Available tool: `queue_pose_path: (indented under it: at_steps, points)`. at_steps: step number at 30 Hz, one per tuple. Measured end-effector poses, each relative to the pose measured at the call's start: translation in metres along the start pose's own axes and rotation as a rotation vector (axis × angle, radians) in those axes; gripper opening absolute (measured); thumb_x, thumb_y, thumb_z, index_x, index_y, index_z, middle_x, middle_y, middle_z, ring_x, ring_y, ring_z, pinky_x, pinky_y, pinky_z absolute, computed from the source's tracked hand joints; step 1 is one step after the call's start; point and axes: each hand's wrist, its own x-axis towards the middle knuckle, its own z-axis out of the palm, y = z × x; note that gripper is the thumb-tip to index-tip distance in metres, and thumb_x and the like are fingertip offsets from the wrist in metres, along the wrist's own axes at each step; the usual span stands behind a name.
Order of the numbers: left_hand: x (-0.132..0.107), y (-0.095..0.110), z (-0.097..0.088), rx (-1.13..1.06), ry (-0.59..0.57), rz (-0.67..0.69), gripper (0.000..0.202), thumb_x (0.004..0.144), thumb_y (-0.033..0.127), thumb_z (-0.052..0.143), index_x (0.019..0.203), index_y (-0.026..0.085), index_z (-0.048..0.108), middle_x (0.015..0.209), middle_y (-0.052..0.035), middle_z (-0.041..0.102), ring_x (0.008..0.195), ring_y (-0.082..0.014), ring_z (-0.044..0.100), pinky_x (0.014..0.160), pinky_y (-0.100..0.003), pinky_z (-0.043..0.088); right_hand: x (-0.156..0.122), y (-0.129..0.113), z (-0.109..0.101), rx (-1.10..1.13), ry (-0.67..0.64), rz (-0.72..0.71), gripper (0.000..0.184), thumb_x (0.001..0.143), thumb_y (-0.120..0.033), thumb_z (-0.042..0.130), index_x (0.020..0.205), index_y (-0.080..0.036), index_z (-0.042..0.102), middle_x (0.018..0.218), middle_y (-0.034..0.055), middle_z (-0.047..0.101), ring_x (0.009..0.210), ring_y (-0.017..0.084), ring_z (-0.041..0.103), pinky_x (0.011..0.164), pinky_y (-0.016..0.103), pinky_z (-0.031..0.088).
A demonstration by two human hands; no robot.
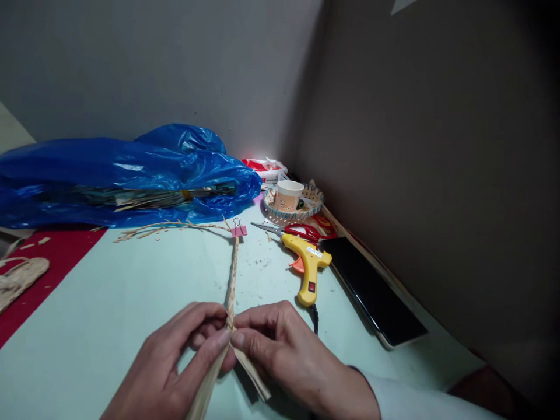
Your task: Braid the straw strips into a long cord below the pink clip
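Note:
A thin braid of pale straw (pixel 234 274) runs from a pink binder clip (pixel 238 231) toward me. At its near end my left hand (pixel 179 356) pinches the braid and a loose strand between thumb and fingers. Right beside it, my right hand (pixel 284 350) grips another flat strand (pixel 250 373), thumb against forefinger. The two thumbs nearly meet where the strands leave the braid. Wide loose strands hang down below both hands. Past the clip, a thinner stretch of braid with frayed ends (pixel 170 225) curves off to the left.
A blue plastic bag (pixel 131 169) with dried straw lies at the back left. On the right are a yellow glue gun (pixel 310 265), red-handled scissors (pixel 301 232), a black tablet (pixel 376 291) and a woven tray (pixel 269 204) with a paper cup (pixel 289 195). A woven straw sole (pixel 21 280) lies left.

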Motion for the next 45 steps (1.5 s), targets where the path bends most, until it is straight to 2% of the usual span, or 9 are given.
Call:
queue_pose_path:
  at_steps: [3,5,9,14,19,27,34,41,45]
  points:
    - [0.005,-0.001,0.002,-0.292,-0.201,-0.261,0.029,0.076,0.046,0.069,0.089,0.021,0.064,0.064,0.0042,0.058,0.058,-0.0130,0.055,0.054,-0.021,0.046,-0.002,-0.003,-0.001,-0.049,-0.022,-0.061,0.027,0.092,-0.027,0.052,0.085,-0.013,0.074,0.071,0.0012,0.061,0.065,0.012,0.048,0.062,0.022,0.037]
    - [0.006,-0.004,0.002,-0.324,-0.249,-0.323,0.030,0.076,0.045,0.072,0.087,0.018,0.064,0.058,0.0066,0.053,0.048,-0.0077,0.043,0.045,-0.018,0.034,-0.003,-0.006,-0.003,-0.160,-0.020,-0.085,0.028,0.093,-0.026,0.050,0.085,-0.014,0.074,0.070,0.0003,0.061,0.064,0.011,0.047,0.063,0.022,0.037]
    - [0.006,-0.010,-0.002,-0.320,-0.256,-0.285,0.027,0.077,0.043,0.070,0.086,0.018,0.062,0.064,0.0043,0.058,0.055,-0.0097,0.048,0.052,-0.021,0.038,-0.007,-0.014,-0.005,-0.434,-0.008,-0.109,0.029,0.096,-0.022,0.046,0.087,-0.015,0.073,0.076,0.0024,0.067,0.067,0.013,0.053,0.066,0.023,0.039]
    - [0.005,-0.006,-0.002,-0.135,-0.130,-0.257,0.033,0.076,0.046,0.067,0.094,0.020,0.059,0.052,0.0077,0.051,0.058,-0.0149,0.049,0.059,-0.026,0.038,-0.013,-0.019,-0.001,-0.785,0.037,-0.086,0.026,0.094,-0.019,0.045,0.083,-0.016,0.068,0.080,0.0054,0.069,0.072,0.015,0.059,0.069,0.025,0.040]
    - [0.002,-0.004,0.001,-0.039,-0.166,-0.256,0.028,0.076,0.045,0.065,0.068,0.021,0.056,0.053,0.0074,0.045,0.055,-0.0137,0.044,0.056,-0.024,0.035,-0.016,-0.020,0.002,-0.985,0.086,-0.072,0.022,0.093,-0.023,0.045,0.084,-0.017,0.064,0.085,0.0080,0.065,0.080,0.019,0.058,0.071,0.028,0.041]
    - [0.005,-0.005,-0.003,-0.119,-0.225,-0.254,0.020,0.075,0.035,0.067,0.067,0.020,0.058,0.053,0.0067,0.050,0.057,-0.0128,0.045,0.056,-0.022,0.033,-0.015,-0.023,-0.003,-0.961,0.085,-0.032,0.020,0.096,-0.026,0.043,0.086,-0.020,0.060,0.085,0.0042,0.064,0.080,0.017,0.057,0.072,0.029,0.039]
    - [0.009,-0.018,-0.006,-0.242,-0.324,-0.340,0.022,0.079,0.038,0.067,0.072,0.018,0.060,0.056,0.0052,0.057,0.046,-0.0068,0.032,0.046,-0.020,0.024,-0.016,-0.029,-0.008,-0.945,0.040,-0.073,0.020,0.095,-0.024,0.046,0.081,-0.017,0.059,0.079,0.0036,0.063,0.072,0.015,0.057,0.067,0.027,0.037]
    - [0.007,-0.011,0.000,-0.233,-0.324,-0.417,0.023,0.080,0.040,0.065,0.070,0.020,0.059,0.052,0.0045,0.061,0.032,-0.0049,0.038,0.031,-0.016,0.024,-0.016,-0.028,-0.004,-0.945,0.021,0.006,0.017,0.095,-0.028,0.043,0.082,-0.019,0.051,0.079,0.0030,0.060,0.071,0.016,0.054,0.065,0.027,0.038]
    - [0.003,-0.015,0.004,-0.397,-0.236,-0.459,0.026,0.075,0.040,0.073,0.068,0.020,0.058,0.056,0.0057,0.060,0.039,-0.0040,0.039,0.038,-0.014,0.023,-0.015,-0.026,-0.003,-0.933,0.040,0.032,0.013,0.092,-0.028,0.042,0.084,-0.020,0.049,0.078,0.0043,0.060,0.071,0.017,0.055,0.061,0.026,0.037]
